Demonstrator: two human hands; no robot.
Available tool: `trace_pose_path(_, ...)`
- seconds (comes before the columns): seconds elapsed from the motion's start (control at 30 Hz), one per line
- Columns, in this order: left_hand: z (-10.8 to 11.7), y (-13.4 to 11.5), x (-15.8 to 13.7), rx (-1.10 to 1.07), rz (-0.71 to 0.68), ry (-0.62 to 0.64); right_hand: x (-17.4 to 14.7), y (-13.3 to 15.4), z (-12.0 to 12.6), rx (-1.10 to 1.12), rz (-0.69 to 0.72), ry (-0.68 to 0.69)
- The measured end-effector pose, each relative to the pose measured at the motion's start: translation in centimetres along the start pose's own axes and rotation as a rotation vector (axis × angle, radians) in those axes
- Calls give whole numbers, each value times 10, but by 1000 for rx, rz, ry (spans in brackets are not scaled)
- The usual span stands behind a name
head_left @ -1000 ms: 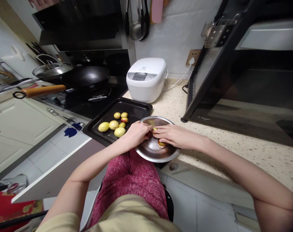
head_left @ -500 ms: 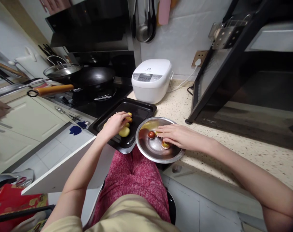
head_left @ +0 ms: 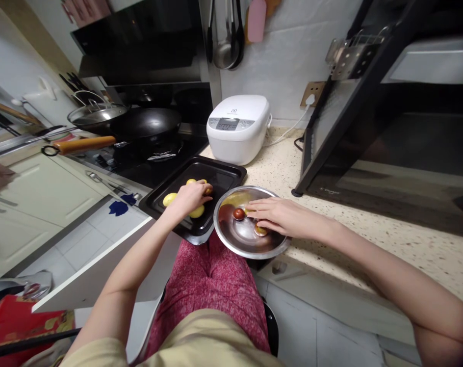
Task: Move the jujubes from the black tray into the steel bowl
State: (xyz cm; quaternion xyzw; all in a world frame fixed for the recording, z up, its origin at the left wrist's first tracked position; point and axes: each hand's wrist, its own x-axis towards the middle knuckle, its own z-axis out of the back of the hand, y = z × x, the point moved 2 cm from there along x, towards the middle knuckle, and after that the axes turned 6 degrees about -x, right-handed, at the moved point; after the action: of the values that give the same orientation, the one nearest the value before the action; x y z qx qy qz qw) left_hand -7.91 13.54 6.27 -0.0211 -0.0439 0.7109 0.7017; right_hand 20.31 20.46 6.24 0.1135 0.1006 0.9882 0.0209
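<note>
My left hand (head_left: 191, 197) reaches over a black baking tray (head_left: 226, 176). Its fingers curl round a small orange-brown round piece (head_left: 208, 189), mostly covered by them. Smooth yellow round pieces (head_left: 169, 199) lie beside and under this hand; their kind is unclear. My right hand (head_left: 275, 215) reaches into a steel bowl (head_left: 231, 243), fingers stretched out and thumb apart. Under its fingertips a yellowish piece (head_left: 248, 210) is partly hidden. Below the thumb sits a yellow-brown round piece (head_left: 260, 230). A shiny reddish-brown ball (head_left: 238, 214) rests left of the fingertips.
A white rice cooker (head_left: 237, 130) stands behind the tray and bowl. On the hob (head_left: 139, 171) at left is a black wok (head_left: 151, 122), its wooden handle (head_left: 86, 145) pointing left. A large black oven-like appliance (head_left: 400, 168) occupies the right of the speckled counter (head_left: 361, 216).
My left hand has moved slightly right over the tray with the orange-brown piece, uncovering more yellow pieces. My right hand stays in the bowl.
</note>
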Motion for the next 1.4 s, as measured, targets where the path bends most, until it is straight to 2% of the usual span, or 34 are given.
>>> trace_pose_path(0.2,-2,-19,9,77,-29,36,1,2,0,-23,8,22)
trace_pose_path(0.27,0,-21,10,73,-41,14,2,3,1,-14,5,8)
trace_pose_path(0.37,6,-21,4,20,-9,-96,2,4,3,-13,3,1)
trace_pose_path(0.47,13,-24,-13,-152,-1,-262,2,2,2,-17,3,5)
trace_pose_path(0.6,17,-47,-48,-489,-163,-447,2,2,-1,-7,-18,-32)
trace_pose_path(0.73,2,-82,-78,-644,-287,-515,4,10,-1,25,-36,-86)
trace_pose_path(0.9,-27,-111,-93,-631,-356,-689,7,26,-3,133,-61,-165)
trace_pose_path(1.0,-38,-113,-94,-579,-354,-754,8,32,-8,256,-119,-227)
trace_pose_path(1.1,-42,-111,-95,-571,-370,-735,10,35,-14,373,-233,-267)
trace_pose_path(1.23,-40,-105,-99,-598,-387,-673,12,36,-19,483,-334,-220)
trace_pose_path(1.4,-46,-89,-106,-539,-455,-729,14,33,-20,429,-351,-128)
